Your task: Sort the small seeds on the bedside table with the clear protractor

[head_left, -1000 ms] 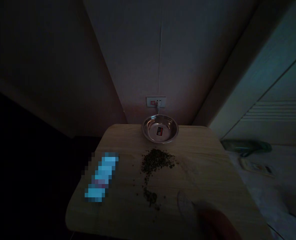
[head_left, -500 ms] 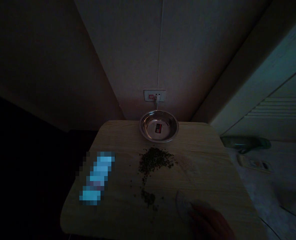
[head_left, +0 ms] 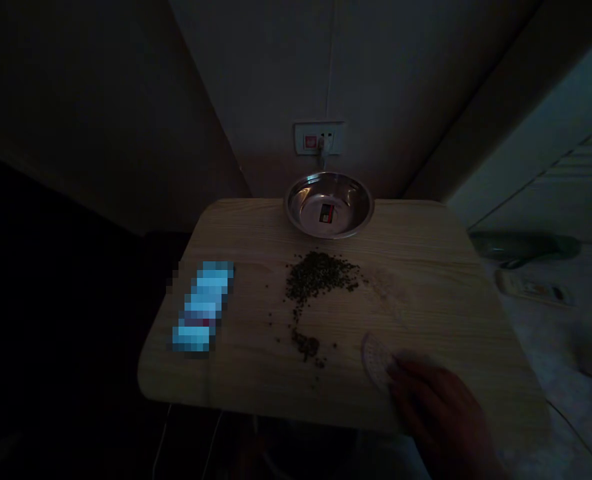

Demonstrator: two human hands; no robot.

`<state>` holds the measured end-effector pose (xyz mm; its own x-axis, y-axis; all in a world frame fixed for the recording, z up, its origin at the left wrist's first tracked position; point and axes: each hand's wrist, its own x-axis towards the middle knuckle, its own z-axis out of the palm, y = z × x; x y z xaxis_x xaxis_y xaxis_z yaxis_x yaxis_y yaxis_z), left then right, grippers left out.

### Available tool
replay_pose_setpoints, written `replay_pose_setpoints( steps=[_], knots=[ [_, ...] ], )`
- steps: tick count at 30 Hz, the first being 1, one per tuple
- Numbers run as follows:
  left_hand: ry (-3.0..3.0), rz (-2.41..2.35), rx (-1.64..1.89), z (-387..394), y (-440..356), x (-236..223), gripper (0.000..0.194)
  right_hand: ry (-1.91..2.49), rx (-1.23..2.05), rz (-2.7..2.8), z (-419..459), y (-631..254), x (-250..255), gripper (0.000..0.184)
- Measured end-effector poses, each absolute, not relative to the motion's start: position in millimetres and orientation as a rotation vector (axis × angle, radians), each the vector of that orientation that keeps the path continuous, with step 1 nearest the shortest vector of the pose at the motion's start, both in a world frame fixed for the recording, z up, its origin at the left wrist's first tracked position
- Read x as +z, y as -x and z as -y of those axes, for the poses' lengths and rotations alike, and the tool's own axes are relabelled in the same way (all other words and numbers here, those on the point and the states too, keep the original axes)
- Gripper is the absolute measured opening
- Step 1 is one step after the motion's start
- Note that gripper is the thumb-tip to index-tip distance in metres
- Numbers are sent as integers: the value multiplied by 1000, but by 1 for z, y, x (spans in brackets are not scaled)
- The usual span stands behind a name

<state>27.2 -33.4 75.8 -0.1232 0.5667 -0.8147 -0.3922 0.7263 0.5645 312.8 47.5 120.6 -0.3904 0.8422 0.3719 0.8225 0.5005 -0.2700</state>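
My right hand [head_left: 441, 403] is at the front right of the wooden table [head_left: 256, 373], its fingers closed on a clear semicircular protractor [head_left: 374, 360]. The protractor's curved edge faces left over the tabletop. To its upper left lies a loose heap of small dark green grains [head_left: 319, 275], with a thin trail down to a smaller clump [head_left: 306, 345]. A faint patch of pale fine grains [head_left: 387, 288] is right of the heap. Behind the heap stands a shiny metal bowl [head_left: 329, 207] with a dark label inside. My left hand is not visible.
A lit, pixelated phone-like screen [head_left: 205, 303] lies on the table's left side. A wall socket [head_left: 319, 139] with a plug is behind the bowl. On the floor at right are a green bottle [head_left: 526, 245] and a pale remote control [head_left: 533, 288]. The room is dim.
The view has tilted down, so the table sits higher in the picture and its front edge shows. More of my right hand is visible, still holding the protractor. The grains look unchanged.
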Motion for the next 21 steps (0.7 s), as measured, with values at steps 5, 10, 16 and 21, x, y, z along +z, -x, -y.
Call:
replay_pose_setpoints(
  steps=[5,10,16,21],
  knots=[
    [-167,-1432,859,30,-32,78,27,1377,42,2282,-48,-310,123,19],
    [-172,-1394,878,28,-36,82,28,1386,43,2282,-48,-311,122,19],
    [-173,-1368,915,32,-39,82,29,1391,48,2292,-48,-309,122,19],
    [-200,-1356,951,23,-43,77,30,1353,-42,2327,-47,-309,122,20]
  ],
)
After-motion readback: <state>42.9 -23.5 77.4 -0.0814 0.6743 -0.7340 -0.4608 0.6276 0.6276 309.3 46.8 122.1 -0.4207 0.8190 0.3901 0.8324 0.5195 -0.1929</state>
